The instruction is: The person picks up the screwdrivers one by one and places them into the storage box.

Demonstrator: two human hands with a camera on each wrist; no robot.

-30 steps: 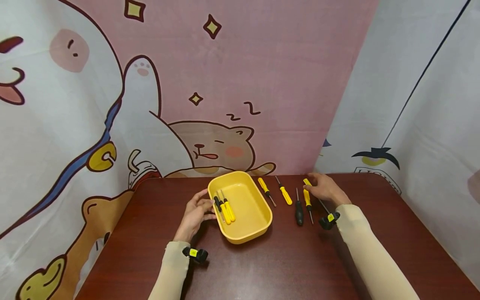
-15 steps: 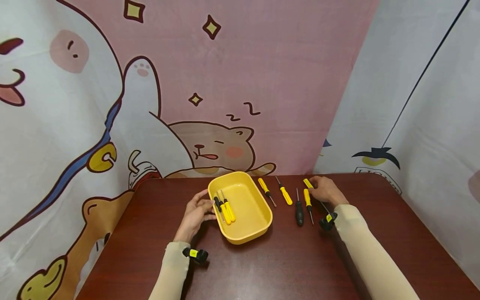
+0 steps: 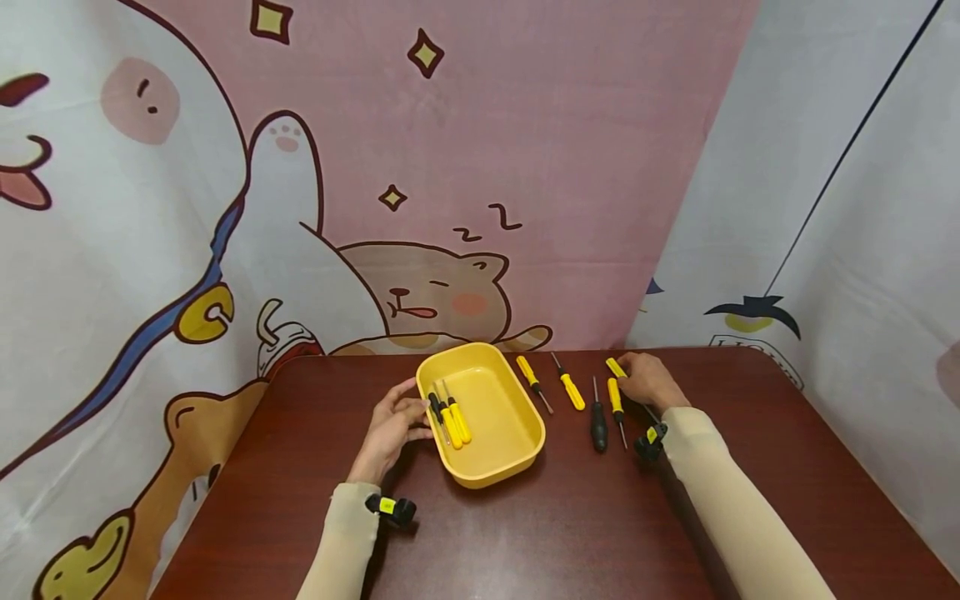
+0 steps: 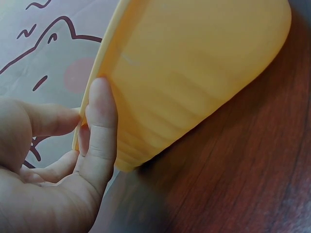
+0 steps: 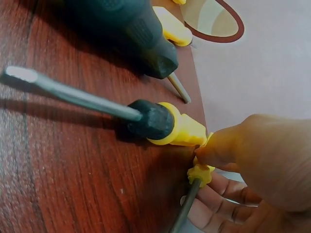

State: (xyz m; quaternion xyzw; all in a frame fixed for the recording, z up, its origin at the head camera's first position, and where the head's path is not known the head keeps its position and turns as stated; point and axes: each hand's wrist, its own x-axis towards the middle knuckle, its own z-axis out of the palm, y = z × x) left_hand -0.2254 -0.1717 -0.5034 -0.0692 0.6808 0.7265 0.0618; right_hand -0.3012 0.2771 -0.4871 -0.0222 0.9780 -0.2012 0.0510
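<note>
My left hand [image 3: 386, 429] pinches the left rim of a yellow plastic bin [image 3: 501, 417], thumb and fingers on either side of it in the left wrist view. Several screwdrivers [image 3: 455, 423] with yellow or black parts lie inside the bin near that hand. At the back right, my right hand [image 3: 651, 382] pinches the yellow handle of a screwdriver [image 5: 200, 174], whose shank points back toward the wrist. Close beside it lies a yellow-and-black screwdriver [image 3: 616, 398], its handle end right at my thumb in the right wrist view.
A black-handled screwdriver [image 3: 598, 427] lies left of the right hand. Two yellow-handled ones, one screwdriver [image 3: 528, 372] by the bin and another screwdriver [image 3: 572, 392], lie between. A printed cloth [image 3: 585, 167] hangs behind the brown table [image 3: 585, 533].
My right hand has shifted slightly left and its fingers have drawn in at the screwdriver's handle. The left hand and the bin stay where they were.
</note>
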